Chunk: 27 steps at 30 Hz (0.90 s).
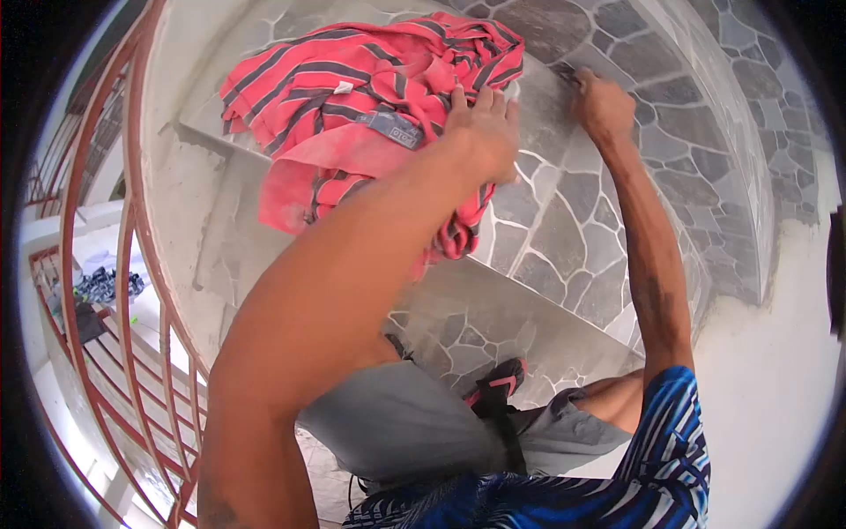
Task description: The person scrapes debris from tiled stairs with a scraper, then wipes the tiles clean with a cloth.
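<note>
A red polo-style shirt point(304, 97) with dark and white stripes lies bunched on the grey stone-patterned step. On its upper side show a dark label point(394, 129) and a small white tag point(343, 87). My left hand point(483, 137) rests on the shirt's right part, fingers stretched out and apart. To the right of the cloth, my right hand point(606, 108) is closed near the stone surface. A small dark thing point(567, 72) shows at its fingertips, too small to make out.
A rusty red metal railing point(132, 189) runs down the left side. Behind it lies a dark patterned cloth point(107, 286) on slats. More stone-patterned steps point(705, 167) curve up at the right beside a white wall point(758, 388). A foot in a sandal point(500, 384) stands below.
</note>
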Each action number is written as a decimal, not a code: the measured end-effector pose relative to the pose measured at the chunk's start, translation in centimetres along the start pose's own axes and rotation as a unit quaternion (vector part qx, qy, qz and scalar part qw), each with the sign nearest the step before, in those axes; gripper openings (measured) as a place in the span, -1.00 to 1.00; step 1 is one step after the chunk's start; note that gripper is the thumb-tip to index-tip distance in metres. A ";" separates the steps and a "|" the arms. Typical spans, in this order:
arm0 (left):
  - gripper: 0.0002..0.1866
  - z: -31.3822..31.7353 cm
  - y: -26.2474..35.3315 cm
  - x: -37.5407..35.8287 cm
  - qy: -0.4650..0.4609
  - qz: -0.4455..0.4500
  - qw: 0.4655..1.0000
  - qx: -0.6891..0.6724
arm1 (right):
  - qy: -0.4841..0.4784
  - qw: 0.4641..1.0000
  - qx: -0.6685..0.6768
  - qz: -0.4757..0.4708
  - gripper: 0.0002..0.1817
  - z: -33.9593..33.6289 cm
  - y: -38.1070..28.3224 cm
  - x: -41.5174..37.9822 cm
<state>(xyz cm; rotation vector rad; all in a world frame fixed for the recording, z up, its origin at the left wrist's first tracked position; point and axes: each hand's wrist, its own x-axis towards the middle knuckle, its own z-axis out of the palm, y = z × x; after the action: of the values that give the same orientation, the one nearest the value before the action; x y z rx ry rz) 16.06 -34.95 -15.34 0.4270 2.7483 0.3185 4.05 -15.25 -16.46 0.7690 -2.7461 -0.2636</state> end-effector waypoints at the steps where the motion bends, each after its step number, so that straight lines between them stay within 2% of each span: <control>1: 0.07 0.1 -1.8 -0.1 0.034 -0.004 0.999 -0.022 | 0.010 0.999 0.019 0.028 -0.80 -0.1 -0.2 0.2; 2: 0.03 0.3 -3.2 -0.2 0.064 0.002 0.997 -0.044 | -0.006 0.999 -0.029 -0.019 -0.80 1.2 -0.1 0.2; 4: -0.10 1.4 -4.9 -0.2 0.152 0.012 0.986 -0.071 | -0.044 0.999 -0.023 0.010 -0.81 0.4 0.2 -0.2; 6: -0.12 2.2 -6.3 0.2 0.198 0.030 0.976 -0.083 | -0.056 0.997 0.009 0.057 -0.79 -1.7 -0.8 0.6; 7: -0.14 2.5 -7.1 0.2 0.217 0.039 0.972 -0.086 | -0.040 0.999 -0.007 0.017 -0.79 -0.6 -1.4 1.2; 9: -0.16 3.1 -7.3 0.7 0.226 0.050 0.969 -0.086 | -0.022 0.997 -0.055 -0.044 -0.79 0.8 -1.4 0.3; 10: -0.17 3.1 -7.5 0.9 0.236 0.051 0.967 -0.085 | -0.048 0.998 -0.039 -0.006 -0.70 0.5 -1.3 0.4; 13: -0.19 3.3 -7.7 0.7 0.261 0.064 0.958 -0.095 | -0.032 0.998 0.023 0.052 -0.70 -1.8 -1.6 0.9; 16: -0.20 3.5 -7.8 1.0 0.263 0.071 0.957 -0.100 | -0.013 0.998 -0.049 -0.045 -0.67 1.0 -2.1 1.0; 19: -0.20 3.5 -7.9 1.0 0.266 0.070 0.956 -0.102 | -0.019 0.998 0.015 0.064 -0.66 -1.2 -2.3 1.6; 22: -0.19 3.5 -7.9 1.1 0.253 0.069 0.960 -0.098 | -0.028 0.999 -0.029 -0.030 -0.71 0.6 -2.6 1.6; 25: -0.18 3.3 -7.9 0.9 0.251 0.064 0.960 -0.103 | -0.067 0.995 0.022 0.075 -0.69 -1.5 -2.3 2.7; 27: -0.19 3.6 -7.9 0.8 0.245 0.064 0.962 -0.104 | -0.084 0.996 -0.018 0.027 -0.69 -0.5 -2.9 2.4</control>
<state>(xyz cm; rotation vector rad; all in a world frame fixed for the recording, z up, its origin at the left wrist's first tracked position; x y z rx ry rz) 14.66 -41.45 -20.96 0.5272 3.1178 0.8395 3.61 -18.98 -16.21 0.6909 -2.9059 -0.3818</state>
